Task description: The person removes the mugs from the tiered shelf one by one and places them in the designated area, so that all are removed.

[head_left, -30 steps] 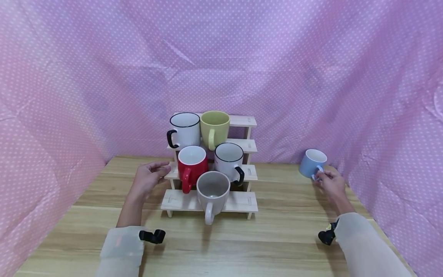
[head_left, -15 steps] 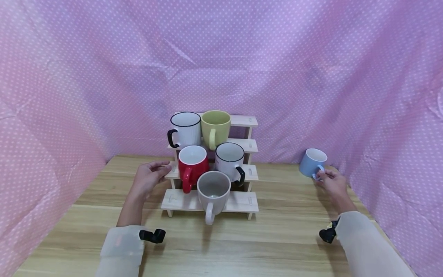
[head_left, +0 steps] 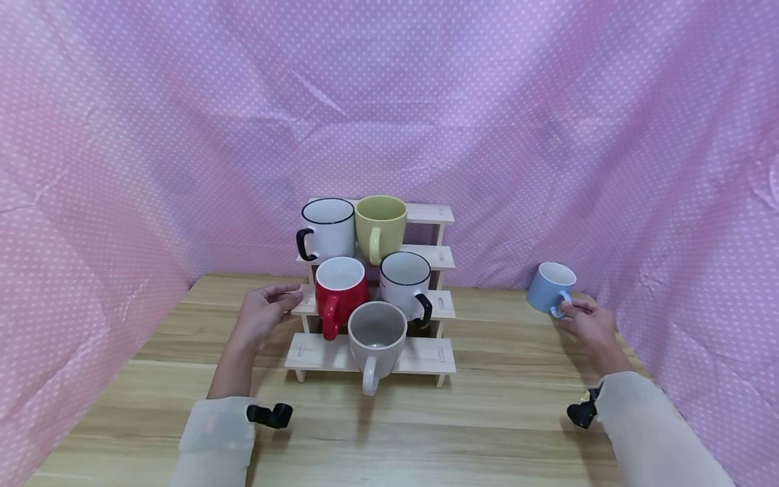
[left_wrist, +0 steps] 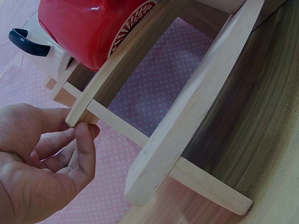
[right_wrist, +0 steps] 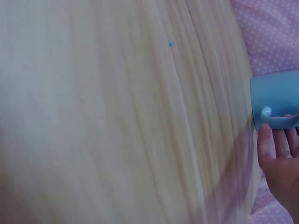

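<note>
My left hand (head_left: 262, 314) pinches the left end of a middle step of a tiered wooden stand (head_left: 426, 356); the left wrist view shows thumb and fingers at the board's tip (left_wrist: 80, 108). At the far right my right hand (head_left: 592, 327) holds a light blue mug (head_left: 544, 291) by its handle, the mug slightly tilted near the table's back edge. On the stand sit a red mug (head_left: 349, 303), a grey mug (head_left: 383, 352), a yellow-green mug (head_left: 392, 230) and two white mugs with black rims, one at the upper left (head_left: 337, 237), another (head_left: 395, 291) beside the red one.
The stand stands on a wood-grain table (head_left: 499, 399). Pink dotted cloth (head_left: 487, 135) hangs behind and along both sides. Black wrist mounts (head_left: 270, 415) sit on the light sleeves. A tiny blue speck (right_wrist: 171, 44) lies on the table in the right wrist view.
Hardly anything differs: the whole head view has shifted a few pixels. Both hands keep their places on the stand and the blue mug.
</note>
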A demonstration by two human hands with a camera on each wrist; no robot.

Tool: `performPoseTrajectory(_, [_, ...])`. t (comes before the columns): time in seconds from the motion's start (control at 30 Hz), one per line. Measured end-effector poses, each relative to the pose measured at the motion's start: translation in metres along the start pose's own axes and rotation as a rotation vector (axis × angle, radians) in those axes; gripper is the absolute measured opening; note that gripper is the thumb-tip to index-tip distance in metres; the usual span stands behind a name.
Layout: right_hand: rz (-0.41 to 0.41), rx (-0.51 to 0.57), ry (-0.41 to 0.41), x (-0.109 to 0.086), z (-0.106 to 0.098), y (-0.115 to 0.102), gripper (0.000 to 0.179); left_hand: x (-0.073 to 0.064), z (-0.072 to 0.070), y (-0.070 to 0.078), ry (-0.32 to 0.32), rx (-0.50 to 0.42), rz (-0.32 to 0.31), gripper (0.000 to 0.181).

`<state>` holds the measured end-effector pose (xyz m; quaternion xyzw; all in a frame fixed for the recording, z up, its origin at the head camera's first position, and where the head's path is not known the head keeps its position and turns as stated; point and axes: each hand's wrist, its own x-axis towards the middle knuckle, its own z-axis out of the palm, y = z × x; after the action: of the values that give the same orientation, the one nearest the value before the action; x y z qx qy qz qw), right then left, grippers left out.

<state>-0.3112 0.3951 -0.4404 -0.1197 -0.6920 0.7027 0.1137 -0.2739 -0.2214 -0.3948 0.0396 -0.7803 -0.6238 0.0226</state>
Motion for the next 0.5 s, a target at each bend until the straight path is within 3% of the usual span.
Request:
performPoseTrajectory(0.13, [0.002,-0.095,0.039,0.0,-0.003,-0.005,0.014,-0.001,-0.001,0.0,-0.007,-0.019,0.006,0.046])
performPoseTrajectory(0.33, [-0.121,-0.376,0.147,0.004,-0.006,-0.018,0.027,0.0,-0.001,0.0,-0.004,-0.02,0.007,0.045])
performPoseTrajectory(0.5, [-0.212,-0.465,0.209,0.009,-0.001,-0.033,0.027,0.001,-0.001,-0.002,-0.006,-0.003,0.002,0.045])
